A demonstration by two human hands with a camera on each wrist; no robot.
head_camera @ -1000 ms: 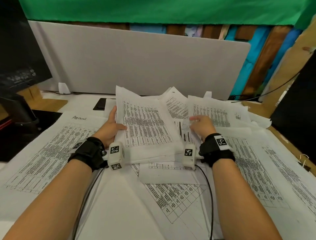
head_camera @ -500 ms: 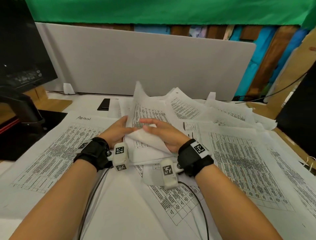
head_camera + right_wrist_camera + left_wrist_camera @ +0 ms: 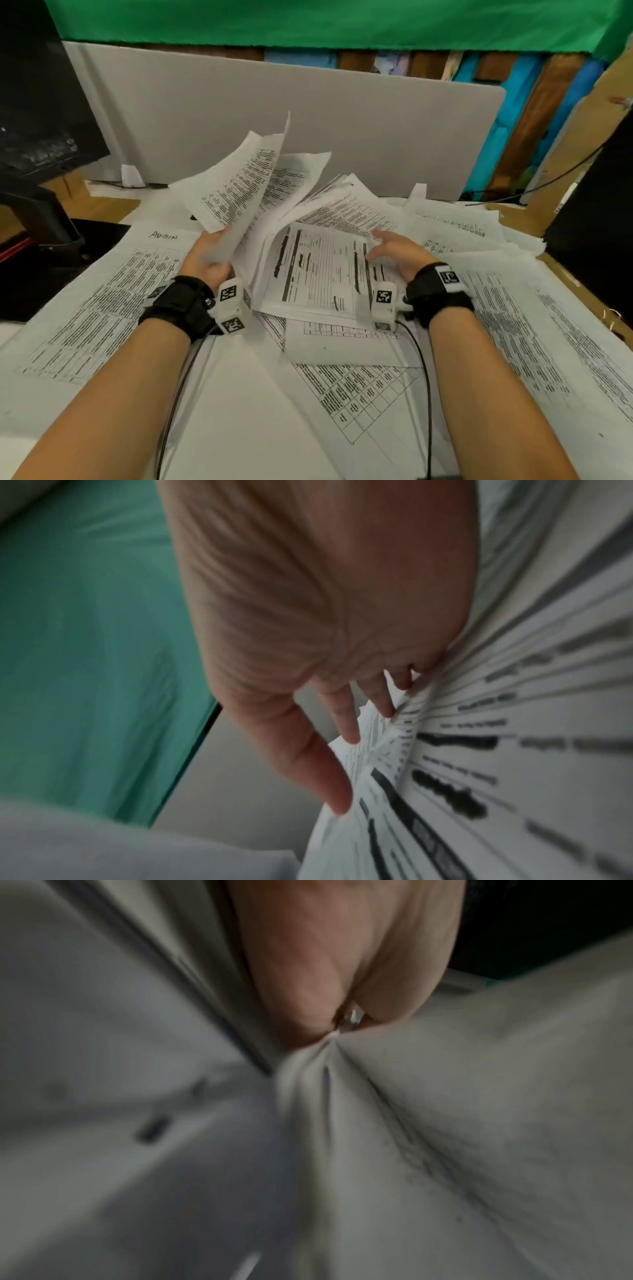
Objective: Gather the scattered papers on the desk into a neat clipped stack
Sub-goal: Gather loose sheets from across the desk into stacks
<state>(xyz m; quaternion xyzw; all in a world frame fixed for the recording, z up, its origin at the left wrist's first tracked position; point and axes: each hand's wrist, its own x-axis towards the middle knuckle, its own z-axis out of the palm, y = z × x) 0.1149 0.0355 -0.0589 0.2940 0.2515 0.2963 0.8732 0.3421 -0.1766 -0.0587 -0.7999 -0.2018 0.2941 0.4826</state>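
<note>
My left hand (image 3: pixel 209 255) grips a bunch of printed sheets (image 3: pixel 246 185) by their lower edge and holds them fanned up off the desk. The left wrist view is blurred; it shows the left hand (image 3: pixel 339 1026) pinching crumpled white paper (image 3: pixel 445 1123). My right hand (image 3: pixel 390 248) has straight, spread fingers touching the right side of a form sheet (image 3: pixel 318 270) that tops a loose pile. In the right wrist view the fingertips (image 3: pixel 342 804) of this hand touch the edges of printed pages (image 3: pixel 514 750). More loose papers (image 3: pixel 455 222) lie scattered to the right.
Large printed sheets (image 3: pixel 102 301) cover the desk on both sides and in front. A grey divider panel (image 3: pixel 308 120) stands behind the pile. A black monitor (image 3: pixel 41 102) is at the left, a dark object (image 3: pixel 596 205) at the right edge.
My right hand pushed sheets across to the left hand, then drew back right onto the form sheet. The left hand has taken the bunch and raised it off the desk.
</note>
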